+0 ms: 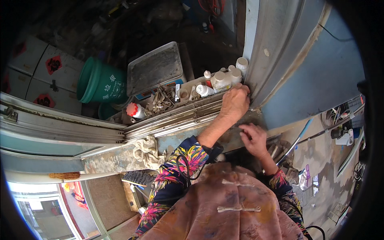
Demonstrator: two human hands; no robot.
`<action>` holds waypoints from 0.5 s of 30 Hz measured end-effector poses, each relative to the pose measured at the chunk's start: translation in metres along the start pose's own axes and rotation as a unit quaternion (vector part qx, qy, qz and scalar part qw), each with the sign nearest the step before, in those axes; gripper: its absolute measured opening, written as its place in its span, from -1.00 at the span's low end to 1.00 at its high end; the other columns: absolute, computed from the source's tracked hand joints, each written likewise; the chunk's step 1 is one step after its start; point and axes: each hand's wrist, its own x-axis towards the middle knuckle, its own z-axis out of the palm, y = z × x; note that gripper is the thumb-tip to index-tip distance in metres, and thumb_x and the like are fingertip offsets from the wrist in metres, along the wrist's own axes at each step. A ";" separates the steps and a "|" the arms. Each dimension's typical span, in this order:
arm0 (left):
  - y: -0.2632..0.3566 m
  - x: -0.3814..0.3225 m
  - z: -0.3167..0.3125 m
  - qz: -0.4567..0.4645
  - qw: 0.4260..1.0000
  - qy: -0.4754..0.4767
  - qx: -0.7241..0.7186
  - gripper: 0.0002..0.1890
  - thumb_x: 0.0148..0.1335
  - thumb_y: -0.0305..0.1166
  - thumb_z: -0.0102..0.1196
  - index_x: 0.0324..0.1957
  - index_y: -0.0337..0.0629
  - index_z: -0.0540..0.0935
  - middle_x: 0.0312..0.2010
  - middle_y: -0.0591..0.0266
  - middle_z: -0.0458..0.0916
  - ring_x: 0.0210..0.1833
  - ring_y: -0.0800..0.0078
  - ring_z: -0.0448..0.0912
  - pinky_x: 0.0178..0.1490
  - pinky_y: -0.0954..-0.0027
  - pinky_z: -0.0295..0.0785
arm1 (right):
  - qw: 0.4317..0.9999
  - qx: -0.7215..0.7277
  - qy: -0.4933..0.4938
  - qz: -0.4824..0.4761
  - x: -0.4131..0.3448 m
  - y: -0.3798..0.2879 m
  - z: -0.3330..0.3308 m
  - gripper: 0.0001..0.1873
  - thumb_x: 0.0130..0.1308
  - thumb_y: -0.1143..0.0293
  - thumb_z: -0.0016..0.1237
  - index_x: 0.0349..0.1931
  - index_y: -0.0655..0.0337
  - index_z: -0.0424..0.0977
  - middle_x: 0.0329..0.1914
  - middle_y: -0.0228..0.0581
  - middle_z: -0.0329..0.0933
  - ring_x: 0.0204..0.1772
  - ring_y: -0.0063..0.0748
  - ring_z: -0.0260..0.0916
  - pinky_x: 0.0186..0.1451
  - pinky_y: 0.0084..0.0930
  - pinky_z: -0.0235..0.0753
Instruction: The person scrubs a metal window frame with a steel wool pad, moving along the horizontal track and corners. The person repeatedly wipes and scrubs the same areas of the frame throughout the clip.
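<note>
My left hand (236, 101) reaches over the sliding-window track (183, 115), close to its right end. Its fingers curl down beside a group of white plastic bottles (220, 81), and the fingertips are hidden, so any grip is unclear. Lower and to the right, my right hand (254, 139) hovers near the sill (234, 135), thumb and fingers apart, with nothing seen in it. Along the inner ledge lie a white bottle on its side (205, 90), a small red-and-white dropper bottle (207, 77) and a heap of small metal parts (162, 99).
A platform scale (156, 69) and a green bucket (102, 81) stand inside beyond the ledge. A red-capped bottle (135, 110) sits at the ledge's left. A crumpled cloth (149, 152) lies on the outer sill. A blue panel (312, 72) rises at right.
</note>
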 end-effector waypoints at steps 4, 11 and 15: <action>0.001 0.004 0.001 0.048 0.996 -0.012 0.074 -0.85 0.08 -0.56 0.25 -0.25 -0.25 0.69 -0.20 -0.04 0.69 -0.10 -0.07 0.73 0.01 0.01 0.63 | 1.000 -0.014 -0.002 -0.008 0.000 0.001 0.001 -0.73 0.21 0.41 0.29 -0.06 0.03 0.68 -0.30 -0.15 0.67 -0.23 0.02 0.63 -0.11 -0.12 0.56; -0.001 0.004 -0.009 0.063 0.989 -0.053 0.123 -0.87 0.11 -0.54 0.22 -0.26 -0.26 0.71 -0.23 -0.09 0.71 -0.11 -0.08 0.75 0.00 0.02 0.63 | 1.000 -0.022 -0.018 0.005 0.002 -0.005 -0.004 -0.76 0.20 0.40 0.30 -0.10 0.04 0.69 -0.31 -0.17 0.66 -0.26 -0.01 0.62 -0.16 -0.14 0.53; -0.007 -0.007 -0.037 0.010 0.987 -0.091 0.134 -0.87 0.15 -0.54 0.21 -0.24 -0.29 0.71 -0.21 -0.10 0.73 -0.08 -0.09 0.75 0.02 -0.01 0.63 | 0.999 -0.028 0.029 -0.035 0.006 -0.007 0.000 -0.78 0.18 0.40 0.31 -0.14 0.05 0.68 -0.37 -0.21 0.62 -0.29 -0.05 0.60 -0.21 -0.17 0.50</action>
